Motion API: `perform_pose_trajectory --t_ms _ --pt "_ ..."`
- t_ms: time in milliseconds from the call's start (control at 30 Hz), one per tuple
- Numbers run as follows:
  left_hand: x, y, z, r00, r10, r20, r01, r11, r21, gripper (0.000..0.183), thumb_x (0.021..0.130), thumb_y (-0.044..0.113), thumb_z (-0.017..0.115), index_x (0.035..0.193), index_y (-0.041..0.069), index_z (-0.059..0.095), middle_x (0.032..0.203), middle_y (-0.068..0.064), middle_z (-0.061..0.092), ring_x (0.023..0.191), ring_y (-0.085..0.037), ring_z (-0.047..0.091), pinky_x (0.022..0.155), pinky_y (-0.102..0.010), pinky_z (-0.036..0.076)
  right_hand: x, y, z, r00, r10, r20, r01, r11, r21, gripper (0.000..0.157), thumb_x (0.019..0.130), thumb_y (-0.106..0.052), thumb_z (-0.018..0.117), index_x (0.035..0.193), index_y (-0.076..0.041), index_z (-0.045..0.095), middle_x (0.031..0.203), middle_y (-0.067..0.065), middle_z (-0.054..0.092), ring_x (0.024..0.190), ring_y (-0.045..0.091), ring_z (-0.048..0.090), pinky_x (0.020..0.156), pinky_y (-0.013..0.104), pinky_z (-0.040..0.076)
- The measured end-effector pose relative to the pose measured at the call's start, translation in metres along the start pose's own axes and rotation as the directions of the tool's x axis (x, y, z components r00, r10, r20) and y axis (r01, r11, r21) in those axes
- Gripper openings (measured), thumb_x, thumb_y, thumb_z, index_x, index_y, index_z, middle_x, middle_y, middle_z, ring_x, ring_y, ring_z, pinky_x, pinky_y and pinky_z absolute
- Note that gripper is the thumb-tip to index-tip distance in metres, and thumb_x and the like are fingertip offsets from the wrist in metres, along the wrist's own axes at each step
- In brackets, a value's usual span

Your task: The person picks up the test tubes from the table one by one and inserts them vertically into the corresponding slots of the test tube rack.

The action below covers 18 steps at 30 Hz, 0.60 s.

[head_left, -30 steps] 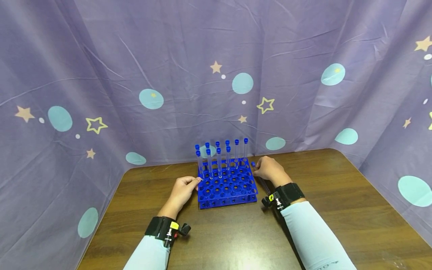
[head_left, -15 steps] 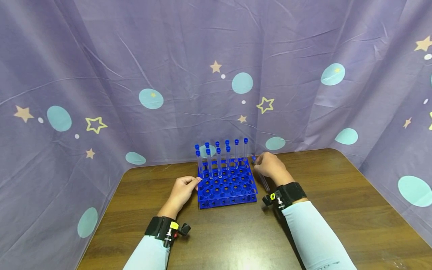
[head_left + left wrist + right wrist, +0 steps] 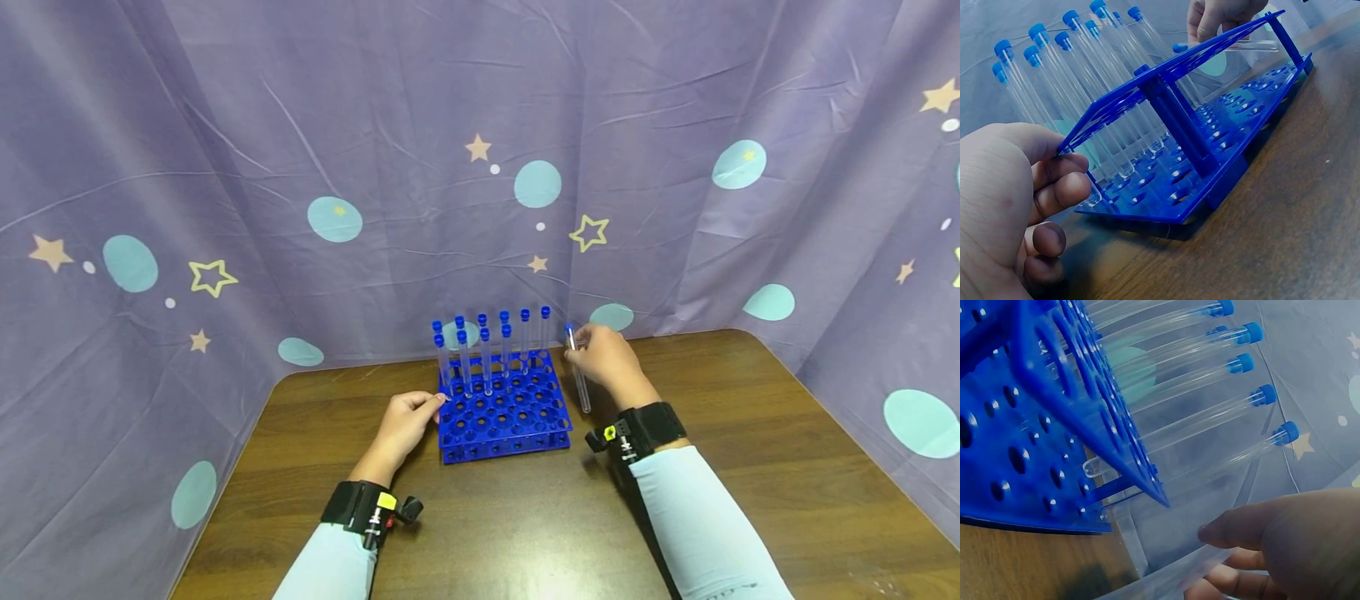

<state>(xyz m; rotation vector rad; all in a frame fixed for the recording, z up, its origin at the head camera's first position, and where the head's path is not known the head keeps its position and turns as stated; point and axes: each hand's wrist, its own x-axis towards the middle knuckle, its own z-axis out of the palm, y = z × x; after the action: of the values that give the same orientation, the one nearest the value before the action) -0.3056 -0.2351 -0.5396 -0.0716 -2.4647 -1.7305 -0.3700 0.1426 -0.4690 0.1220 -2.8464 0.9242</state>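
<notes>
A blue test tube rack (image 3: pixel 504 433) stands on the table, with several clear blue-capped test tubes (image 3: pixel 487 358) upright in its back rows. At its left side, my left hand (image 3: pixel 403 425) pinches the edge of the upper plate (image 3: pixel 1116 100) between thumb and index finger; the other fingers are curled below. Just right of the rack, my right hand (image 3: pixel 606 360) holds another capped test tube (image 3: pixel 581 385) between thumb and fingers. That tube is tilted, cap end up and away, apart from the rack. In the right wrist view its cap is out of sight.
The brown wooden table (image 3: pixel 495 525) extends on both sides and in front of the rack. Behind the rack hangs a purple curtain (image 3: pixel 420 208) with stars and dots, close to the back row of tubes.
My right hand has moved up and away with the test tube, which has gone from lying beside the rack to a steeper tilt. The left hand and rack have stayed in place.
</notes>
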Motion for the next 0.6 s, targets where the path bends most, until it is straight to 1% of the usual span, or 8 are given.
perform_pose_trajectory --t_ms 167,300,433,600 --pt "-0.0015 0.0009 0.0 1.0 0.003 -0.006 -0.003 1.0 0.016 0.037 0.109 0.022 0.077 0.08 -0.001 0.076 0.077 0.003 0.07 0.088 -0.011 0.064 0.088 -0.025 0.049 -0.0003 -0.0017 -0.0016 0.998 -0.007 -0.058 0.009 1.0 0.029 0.04 0.1 -0.029 0.08 0.131 -0.004 0.075 0.101 0.012 0.08 0.09 0.031 0.075 0.088 0.053 0.06" --pt "-0.0028 0.0022 0.0004 1.0 0.006 -0.012 -0.006 1.0 0.019 0.038 0.109 0.023 0.077 0.08 -0.001 0.076 0.077 0.003 0.071 0.087 -0.011 0.064 0.087 -0.025 0.048 0.0001 -0.0023 -0.0025 0.994 -0.025 -0.11 0.03 0.999 0.045 0.04 0.099 -0.028 0.08 0.131 -0.005 0.074 0.099 0.01 0.081 0.086 0.029 0.076 0.087 0.053 0.06" --pt "-0.0026 0.0025 0.0006 1.0 0.001 -0.014 -0.001 1.0 0.007 0.038 0.109 0.023 0.077 0.081 -0.004 0.076 0.078 0.0 0.072 0.088 -0.012 0.064 0.088 -0.025 0.048 0.0003 -0.0035 -0.0033 0.989 -0.041 -0.142 0.05 0.997 0.063 0.039 0.099 -0.027 0.081 0.131 -0.006 0.072 0.099 0.01 0.082 0.087 0.031 0.078 0.088 0.055 0.06" --pt "-0.0015 0.0017 0.0004 1.0 0.002 -0.009 -0.002 1.0 0.005 0.038 0.109 0.022 0.076 0.082 -0.004 0.076 0.077 0.0 0.072 0.088 -0.012 0.064 0.088 -0.025 0.048 -0.0004 -0.0041 -0.0036 0.982 -0.066 -0.175 0.081 0.993 0.081 0.038 0.1 -0.025 0.081 0.131 -0.004 0.07 0.106 0.014 0.084 0.096 0.036 0.08 0.093 0.058 0.06"
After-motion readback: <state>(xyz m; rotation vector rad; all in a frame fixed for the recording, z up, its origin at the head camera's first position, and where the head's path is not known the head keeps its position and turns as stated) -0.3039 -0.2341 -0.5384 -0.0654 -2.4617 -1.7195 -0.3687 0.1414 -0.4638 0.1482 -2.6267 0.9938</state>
